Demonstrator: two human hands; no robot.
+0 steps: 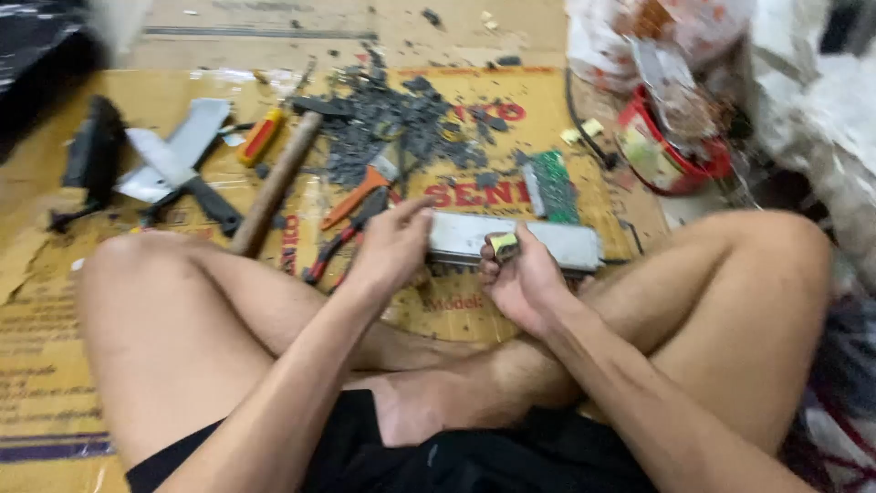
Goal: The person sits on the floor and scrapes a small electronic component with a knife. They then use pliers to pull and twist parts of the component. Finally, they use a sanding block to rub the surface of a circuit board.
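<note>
Flattened cardboard (55, 365) spread over the floor, printed in red and scuffed. At upper right, a red bucket (671, 151) stuffed with crumpled plastic and scraps, tilted beside a white bag (657, 27). Just beyond the crossed legs, a flat grey metal case (547, 239), rectangular and dull, lying on the cardboard. Left hand (394, 248) resting on its near left end, fingers loosely curled, thumb raised. Right hand (522, 281) closed around a small yellowish block (504, 245), held against the case's front edge. Behind, a green circuit board (553, 185), a heap of dark grey broken bits (401, 123), orange-handled pliers (351, 219), a wooden-handled hammer (276, 183), a broad knife (178, 173). Picture blurred; finer detail unclear.
</note>
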